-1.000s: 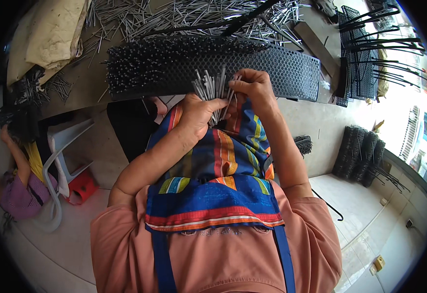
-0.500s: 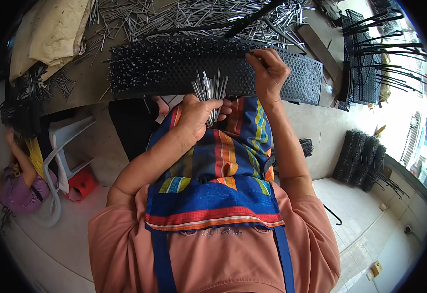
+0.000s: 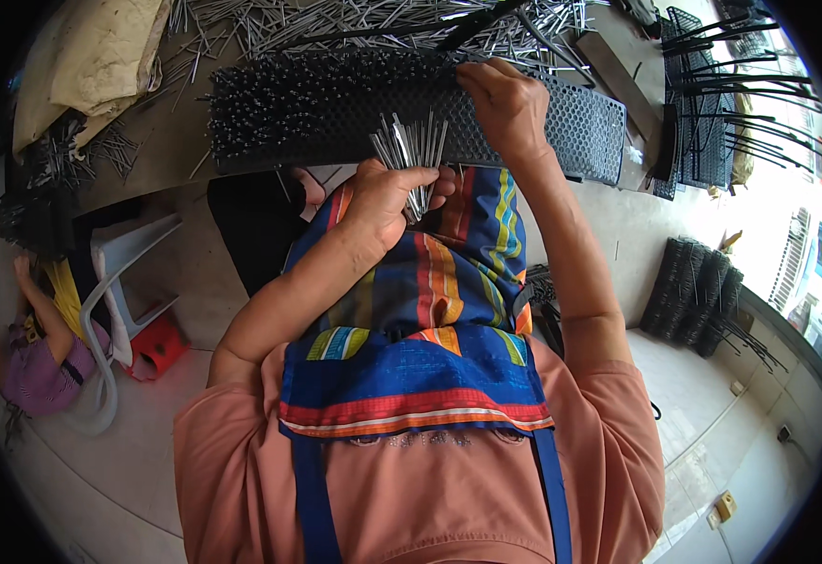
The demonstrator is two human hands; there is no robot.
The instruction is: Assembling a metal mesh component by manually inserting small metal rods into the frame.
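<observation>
My left hand (image 3: 380, 202) is closed round a fanned bundle of thin metal rods (image 3: 409, 141), their tips pointing away from me. Just beyond it lies a long dark panel (image 3: 585, 127) full of small round holes. Many short rods (image 3: 260, 108) stand upright in its left part and along its far side, while the holes at the right are bare. Over the panel, right of the middle, is my right hand (image 3: 516, 108). Its thumb and forefinger are pinched together at the far rows; whatever is between them is hidden or too small to make out.
Loose metal rods (image 3: 373, 28) are heaped behind the panel, with a dark bar (image 3: 482, 26) slanting over them. A tan cloth (image 3: 101, 61) lies far left. Black wire racks (image 3: 698, 127) stand at the right. At the left, another person (image 3: 49, 348) sits near a pale chair (image 3: 138, 258).
My right hand has shifted a little left and away from me over the panel, its fingers still pinched. The left hand keeps its bundle, which has fanned out slightly.
</observation>
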